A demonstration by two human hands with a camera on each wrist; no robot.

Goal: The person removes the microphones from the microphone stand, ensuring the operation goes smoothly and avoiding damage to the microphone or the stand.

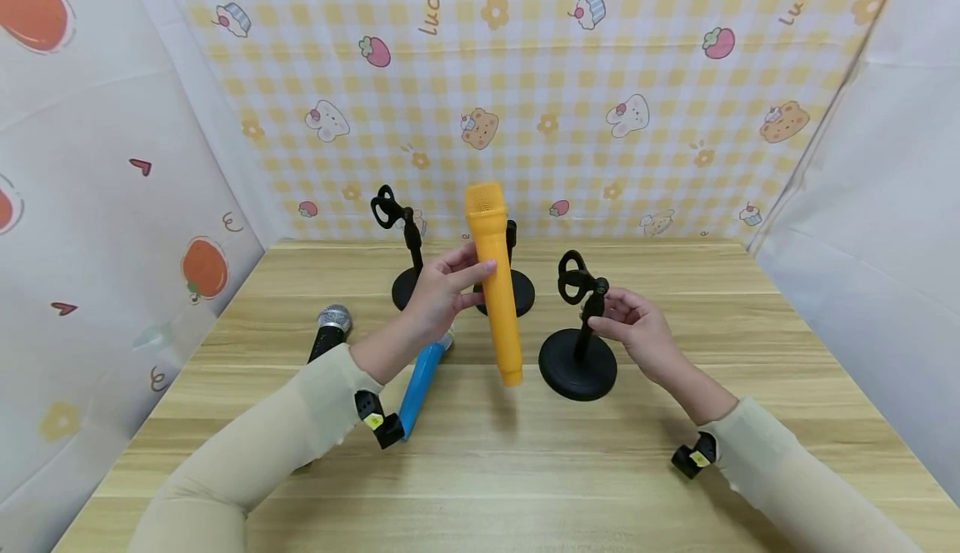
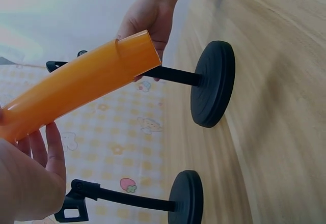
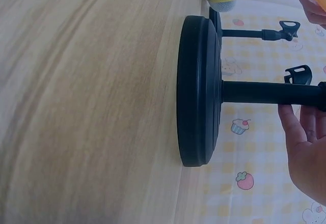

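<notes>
My left hand (image 1: 441, 293) grips a yellow-orange microphone (image 1: 501, 311) around its upper body, grille up and slightly tilted, with its lower end above the table. With thumb and fingers, my right hand (image 1: 639, 332) holds the post of a black desktop microphone stand (image 1: 577, 366). That stand has a round base and a ring-like clip (image 1: 573, 276) at the top, which stands to the right of the microphone. From the left wrist view, the microphone's tail end (image 2: 137, 55) overlaps the stand's post.
Two more black stands stand farther back, one at the left (image 1: 405, 286) and one partly behind the microphone (image 1: 522, 293). A blue microphone (image 1: 422, 386) and a black microphone with a silver grille (image 1: 327, 336) lie at the left, partly hidden by my left arm. A patterned cloth (image 1: 555, 78) hangs behind the wooden table (image 1: 525, 486).
</notes>
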